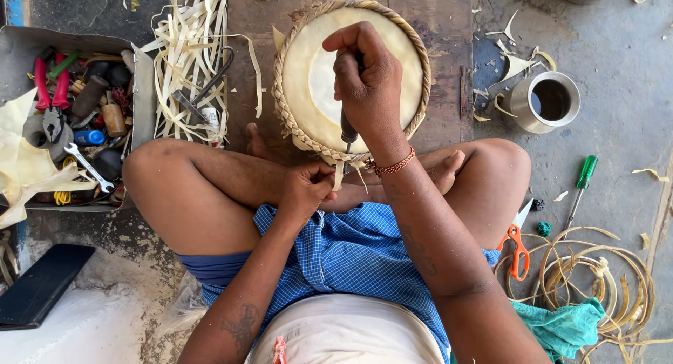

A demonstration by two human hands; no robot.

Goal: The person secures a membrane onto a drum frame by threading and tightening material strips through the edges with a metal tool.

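To my left sits a metal tray (144, 90) of tools: red pliers (50, 90), a wrench (89, 166), a blue tube (89, 137). Beside it lies a heap of pale strips (188, 48). A steel cup (543, 101) stands to my right, with a green screwdriver (582, 185) below it, orange scissors (517, 248), coiled cane (610, 283) and a teal cloth (561, 325). A dark flat case (38, 283) lies by my left knee.

Round drum head (308, 83), pale skin with braided rim, flat near board's front edge; dark-handled awl (348, 130) upright at its rim.
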